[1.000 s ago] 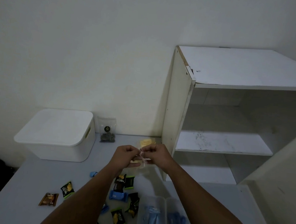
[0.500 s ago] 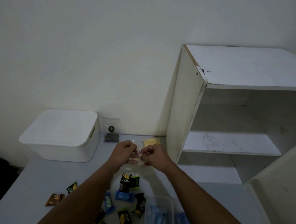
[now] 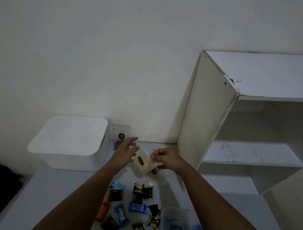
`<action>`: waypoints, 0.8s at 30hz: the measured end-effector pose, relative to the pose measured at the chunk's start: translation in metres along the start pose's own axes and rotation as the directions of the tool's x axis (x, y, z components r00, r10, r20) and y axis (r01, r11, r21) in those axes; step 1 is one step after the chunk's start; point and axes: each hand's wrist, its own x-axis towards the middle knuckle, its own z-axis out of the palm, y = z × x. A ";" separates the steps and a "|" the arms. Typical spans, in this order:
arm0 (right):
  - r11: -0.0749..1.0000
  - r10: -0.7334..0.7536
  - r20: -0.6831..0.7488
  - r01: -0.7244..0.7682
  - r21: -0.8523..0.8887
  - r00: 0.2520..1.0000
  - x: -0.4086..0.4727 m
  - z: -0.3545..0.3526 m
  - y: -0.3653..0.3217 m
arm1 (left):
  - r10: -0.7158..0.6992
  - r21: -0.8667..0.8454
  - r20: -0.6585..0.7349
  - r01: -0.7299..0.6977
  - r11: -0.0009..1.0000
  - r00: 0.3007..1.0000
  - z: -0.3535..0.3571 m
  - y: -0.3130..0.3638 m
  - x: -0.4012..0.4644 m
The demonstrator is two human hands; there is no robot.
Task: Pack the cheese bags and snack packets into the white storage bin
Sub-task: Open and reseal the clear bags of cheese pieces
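1. Two hands meet at the centre of the frame over the tabletop (image 3: 56, 189): our right hand (image 3: 163, 159) pinches the clear top edge of a cheese bag (image 3: 142, 162) with closed fingers, while our left hand (image 3: 126, 150) is spread open, fingers loose, just beside the bag's left side and gripping nothing.
2. We should bring the left palm under the yellow block so the weight does not hang from the thin plastic, which looks slippery and could tear or slide free.
3. The white storage bin (image 3: 71, 143) sits at the left of the frame with its lid (image 3: 68, 134) on, so we judge nothing can go in yet; one hand must lift that lid first, and the bag should pass to the other.
4. A second cheese bag (image 3: 161, 148) lies just behind the right hand, and a clear pouch (image 3: 120, 136) with dark contents leans on the wall beside the bin.
5. The snack packets (image 3: 133, 208) are scattered low in the frame, between our forearms, near a clear plastic container (image 3: 173, 224); we should keep our arms raised when crossing so none get swept off.
6. We judge the packing barely begun: every item in view is outside the bin.
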 end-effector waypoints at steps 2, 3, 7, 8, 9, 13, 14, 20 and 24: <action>1.000 0.009 0.046 -0.007 -0.030 0.999 0.004 -0.004 -0.009 | 0.026 0.054 0.062 -0.029 0.998 0.998 -0.012 -0.002 0.005; 0.999 0.007 0.055 -0.005 -0.039 0.998 0.006 -0.006 -0.012 | 0.025 0.061 0.087 -0.031 0.998 0.996 -0.016 -0.001 0.007; 0.999 -0.007 -0.014 0.007 0.040 1.000 0.016 -0.005 -0.020 | 0.007 0.014 0.099 -0.008 1.000 0.995 -0.027 -0.004 0.019; 0.996 -0.002 -0.039 0.006 0.090 0.999 0.018 -0.004 -0.019 | -0.003 -0.010 0.092 0.004 1.000 0.996 -0.029 -0.005 0.022; 0.992 0.000 -0.054 0.007 0.127 0.999 0.019 -0.002 -0.017 | -0.011 -0.035 0.072 0.013 0.999 0.997 -0.030 -0.004 0.025; 0.991 -0.053 -0.118 0.067 0.120 0.992 0.034 0.012 0.003 | -0.044 -0.156 -0.031 0.039 0.987 0.999 -0.032 -0.008 0.039; 0.989 -0.064 -0.150 0.082 0.121 0.987 0.039 0.016 0.008 | -0.040 -0.154 -0.049 0.032 0.988 0.998 -0.033 -0.011 0.043; 0.986 -0.066 -0.339 0.113 0.121 0.939 0.077 0.031 0.010 | -0.064 -0.080 -0.064 0.058 0.995 0.996 -0.035 -0.037 0.074; 0.988 -0.114 -0.426 0.146 0.043 0.898 0.113 0.031 0.009 | -0.176 -0.071 0.001 0.175 0.982 0.984 -0.034 -0.058 0.102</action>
